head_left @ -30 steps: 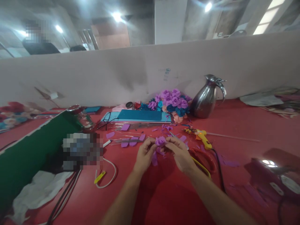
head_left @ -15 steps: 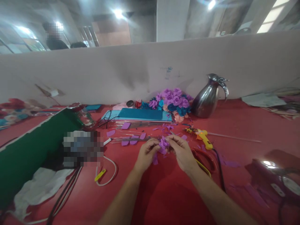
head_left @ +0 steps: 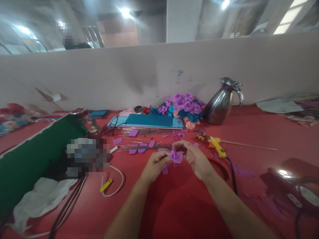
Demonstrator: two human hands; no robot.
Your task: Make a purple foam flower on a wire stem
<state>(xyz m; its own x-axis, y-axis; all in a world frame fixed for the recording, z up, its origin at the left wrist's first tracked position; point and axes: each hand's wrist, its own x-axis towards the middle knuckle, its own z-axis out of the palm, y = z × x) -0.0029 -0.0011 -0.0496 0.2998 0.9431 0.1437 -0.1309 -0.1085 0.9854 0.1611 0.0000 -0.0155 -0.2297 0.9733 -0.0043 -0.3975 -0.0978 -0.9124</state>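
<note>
A purple paper flower (head_left: 176, 156) faces toward me above the red table, its layered petals spread. My left hand (head_left: 156, 163) pinches it from the left between thumb and fingers. My right hand (head_left: 195, 157) is curved around its right side with fingers apart; whether a fingertip touches the petals I cannot tell. Just left of the hands, cut purple paper pieces (head_left: 142, 148) lie across thin wires. A yellow hot glue gun (head_left: 219, 147) rests beyond my right hand.
Behind the hands stand a heap of finished paper flowers (head_left: 185, 104) and a steel jug (head_left: 220, 103). Blue paper sheets (head_left: 149, 120) carry glasses (head_left: 114, 125). A green box wall (head_left: 30, 156), cables and white tissue (head_left: 42, 199) occupy the left; a dark red device (head_left: 294, 186) sits right.
The flower has been turned so its open face points toward me. My right hand's fingers have come away from their pinch and opened beside it. My left hand keeps its hold.
</note>
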